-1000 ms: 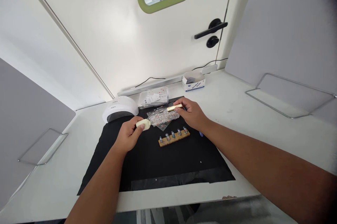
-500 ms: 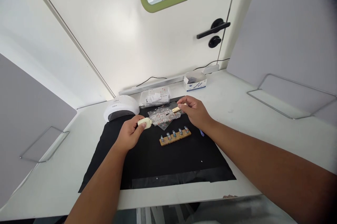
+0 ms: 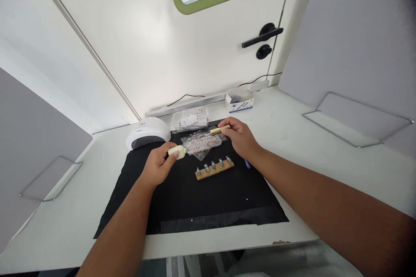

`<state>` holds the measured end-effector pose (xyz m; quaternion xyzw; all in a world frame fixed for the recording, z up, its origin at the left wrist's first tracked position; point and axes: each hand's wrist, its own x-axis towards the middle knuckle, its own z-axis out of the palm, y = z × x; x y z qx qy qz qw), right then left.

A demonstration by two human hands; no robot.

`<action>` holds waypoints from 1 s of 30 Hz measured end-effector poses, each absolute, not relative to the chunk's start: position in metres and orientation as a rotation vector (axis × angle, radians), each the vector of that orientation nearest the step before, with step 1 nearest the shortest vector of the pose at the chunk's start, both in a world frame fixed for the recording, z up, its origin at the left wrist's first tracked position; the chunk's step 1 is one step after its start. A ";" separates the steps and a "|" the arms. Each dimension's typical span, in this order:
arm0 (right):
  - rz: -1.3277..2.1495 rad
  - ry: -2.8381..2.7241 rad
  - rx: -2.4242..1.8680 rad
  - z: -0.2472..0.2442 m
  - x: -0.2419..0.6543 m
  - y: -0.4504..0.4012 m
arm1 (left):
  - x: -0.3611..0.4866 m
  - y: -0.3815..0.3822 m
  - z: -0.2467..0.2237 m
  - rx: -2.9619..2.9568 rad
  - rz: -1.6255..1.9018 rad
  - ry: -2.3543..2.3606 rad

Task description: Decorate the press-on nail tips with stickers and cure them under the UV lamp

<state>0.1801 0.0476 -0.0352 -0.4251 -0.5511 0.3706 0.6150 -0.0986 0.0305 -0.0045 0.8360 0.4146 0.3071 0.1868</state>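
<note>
My left hand (image 3: 159,163) is closed around a small cream-coloured nail polish bottle (image 3: 177,152), tilted with its neck to the right. In my right hand (image 3: 241,139) a gold-handled nail polish brush (image 3: 220,130) is pinched, its thin end pointing left. The brush is apart from the bottle, over clear sachets (image 3: 203,143) filled with small white and reddish bits. In front of them, on a black mat (image 3: 182,199), lies a wooden strip (image 3: 214,173) with several blue-grey, shiny nail tips (image 3: 213,165) standing along it.
A white nail lamp (image 3: 148,129) stands at the mat's back left corner. Behind the sachets is a clear plastic box (image 3: 191,119) with papers. A small open carton (image 3: 239,102) sits farther right. A purple-blue stick (image 3: 247,164) lies by my right forearm.
The brush in my right hand has swung to a flatter angle, its tip shifting slightly left and up. My left hand keeps its hold on the bottle. The whole view has shifted slightly.
</note>
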 end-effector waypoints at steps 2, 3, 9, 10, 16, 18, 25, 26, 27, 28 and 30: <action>0.844 -1.272 -0.981 -0.036 0.180 0.049 | -0.098 0.030 -0.004 2.354 0.865 1.168; 0.840 -1.274 -0.981 -0.037 0.180 0.049 | -0.098 0.030 -0.004 2.355 0.863 1.170; 0.813 -1.292 -0.989 -0.037 0.180 0.049 | -0.098 0.030 -0.004 2.376 0.838 1.189; 0.810 -1.296 -0.992 -0.037 0.179 0.048 | -0.099 0.031 -0.004 2.379 0.830 1.198; 0.802 -1.313 -0.998 -0.037 0.179 0.048 | -0.099 0.031 -0.004 2.349 0.826 1.187; 0.805 -1.312 -1.000 -0.037 0.179 0.047 | -0.099 0.031 -0.004 2.330 0.836 1.190; 0.838 -1.304 -0.991 -0.035 0.180 0.047 | -0.096 0.033 -0.008 2.199 0.885 1.199; 0.849 -1.307 -0.981 -0.034 0.179 0.047 | -0.095 0.034 -0.009 2.170 0.887 1.201; 0.864 -1.311 -0.968 -0.033 0.178 0.046 | -0.095 0.035 -0.010 2.144 0.884 1.201; 0.883 -1.318 -0.953 -0.032 0.177 0.045 | -0.094 0.035 -0.011 2.122 0.878 1.199; 0.930 -1.336 -0.925 -0.029 0.174 0.042 | -0.093 0.036 -0.012 2.090 0.859 1.192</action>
